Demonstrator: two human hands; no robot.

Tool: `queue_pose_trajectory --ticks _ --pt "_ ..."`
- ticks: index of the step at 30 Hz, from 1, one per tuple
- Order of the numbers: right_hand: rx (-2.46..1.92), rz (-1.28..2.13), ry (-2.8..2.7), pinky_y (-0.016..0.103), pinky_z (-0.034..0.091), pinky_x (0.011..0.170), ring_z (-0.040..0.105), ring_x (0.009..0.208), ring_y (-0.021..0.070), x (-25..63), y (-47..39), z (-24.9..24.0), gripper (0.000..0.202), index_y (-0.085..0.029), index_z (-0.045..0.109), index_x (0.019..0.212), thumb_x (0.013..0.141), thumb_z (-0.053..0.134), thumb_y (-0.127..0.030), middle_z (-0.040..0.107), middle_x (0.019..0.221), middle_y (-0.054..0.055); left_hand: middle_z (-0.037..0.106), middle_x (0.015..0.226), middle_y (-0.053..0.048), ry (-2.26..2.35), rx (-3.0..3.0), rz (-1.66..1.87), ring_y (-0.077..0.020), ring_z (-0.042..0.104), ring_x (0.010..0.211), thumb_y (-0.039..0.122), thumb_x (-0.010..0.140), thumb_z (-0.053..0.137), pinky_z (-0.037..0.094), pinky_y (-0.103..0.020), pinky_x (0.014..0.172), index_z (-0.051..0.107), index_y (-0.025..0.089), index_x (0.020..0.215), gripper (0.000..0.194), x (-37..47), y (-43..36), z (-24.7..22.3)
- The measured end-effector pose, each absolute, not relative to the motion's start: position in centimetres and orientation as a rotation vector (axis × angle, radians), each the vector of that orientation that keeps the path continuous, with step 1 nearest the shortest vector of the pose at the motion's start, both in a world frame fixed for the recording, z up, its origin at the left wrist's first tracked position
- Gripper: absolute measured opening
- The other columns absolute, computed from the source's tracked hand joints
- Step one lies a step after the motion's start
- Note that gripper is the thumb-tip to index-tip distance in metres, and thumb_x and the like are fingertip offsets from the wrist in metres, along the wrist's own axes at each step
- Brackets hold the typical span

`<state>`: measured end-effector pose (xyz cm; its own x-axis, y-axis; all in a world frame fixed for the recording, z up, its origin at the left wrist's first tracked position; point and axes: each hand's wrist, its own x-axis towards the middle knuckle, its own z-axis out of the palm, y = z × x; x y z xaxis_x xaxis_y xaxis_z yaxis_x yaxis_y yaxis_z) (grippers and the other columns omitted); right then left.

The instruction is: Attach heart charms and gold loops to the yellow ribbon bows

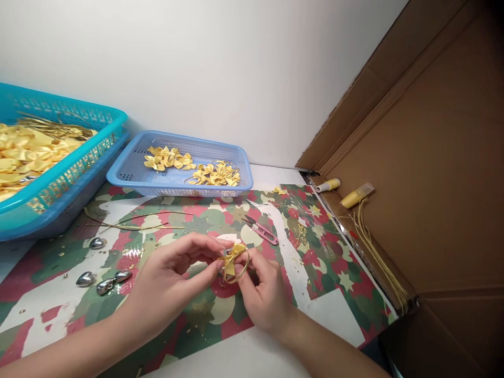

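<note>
Both hands meet over the patterned table cover. My left hand (177, 278) is closed in a pinch at the left side of a small yellow ribbon bow (237, 249). My right hand (262, 286) pinches the same bow from the right, with a loop of gold cord (225, 275) curling round beneath it. A bit of something silvery shows by the left fingertips, too small to name. Just beyond the hands lie pink-handled thread snips (268, 234). Several silver heart charms (85, 279) rest to the left of my left hand, near loose gold cords (149, 228).
A blue basket (179, 190) with yellow bows stands at the back. Left of it, a turquoise basket (74, 168) holds many ribbon pieces and cords. Cardboard (425, 210) walls the right side, with thread spools (356, 196) and hanging cords (380, 254) along its edge.
</note>
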<state>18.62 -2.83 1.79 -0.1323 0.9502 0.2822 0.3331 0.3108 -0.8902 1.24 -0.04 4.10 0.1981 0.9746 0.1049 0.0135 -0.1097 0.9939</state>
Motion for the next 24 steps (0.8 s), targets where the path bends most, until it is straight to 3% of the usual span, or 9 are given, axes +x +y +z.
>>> queue_pose_trajectory --ticks 5,10,19,24 --pt "-1.178 0.804 -1.675 0.022 0.042 0.051 0.054 0.056 0.0110 18.6 -2.8 1.7 0.013 -0.021 0.054 0.081 0.092 0.046 -0.019 0.063 0.069 0.000 0.075 0.087 -0.002 1.048 1.419 1.135 -0.0218 0.071 0.088 0.026 0.077 0.074 0.062 -0.029 0.077 0.072 0.027 0.081 0.004 1.2 -0.2 4.1" --pt "-1.180 0.777 -1.674 0.021 0.042 0.049 0.055 0.055 0.0110 18.5 -2.8 2.1 0.015 -0.021 0.055 0.078 0.091 0.047 -0.020 0.065 0.067 0.000 0.074 0.087 -0.001 1.049 1.377 1.137 -0.0198 0.071 0.083 0.027 0.077 0.075 0.062 -0.026 0.072 0.072 0.026 0.081 0.006 1.3 -0.2 4.2" --pt "-1.231 0.686 -1.672 0.025 0.045 0.050 0.057 0.051 0.0134 18.5 -2.8 2.3 0.011 -0.021 0.059 0.075 0.083 0.053 -0.017 0.066 0.058 0.000 0.076 0.089 -0.004 1.043 1.025 1.048 -0.0179 0.072 0.080 0.036 0.072 0.082 0.061 -0.024 0.069 0.067 0.021 0.088 0.026 1.4 1.0 3.4" --pt "-1.266 0.698 -1.644 0.025 0.042 0.047 0.052 0.048 0.0130 18.5 -2.9 2.1 0.011 -0.021 0.060 0.074 0.082 0.053 -0.019 0.062 0.053 -0.001 0.076 0.085 -0.006 1.084 0.927 0.977 -0.0219 0.073 0.082 0.037 0.070 0.082 0.061 -0.029 0.069 0.066 0.020 0.091 0.031 1.4 1.3 3.1"
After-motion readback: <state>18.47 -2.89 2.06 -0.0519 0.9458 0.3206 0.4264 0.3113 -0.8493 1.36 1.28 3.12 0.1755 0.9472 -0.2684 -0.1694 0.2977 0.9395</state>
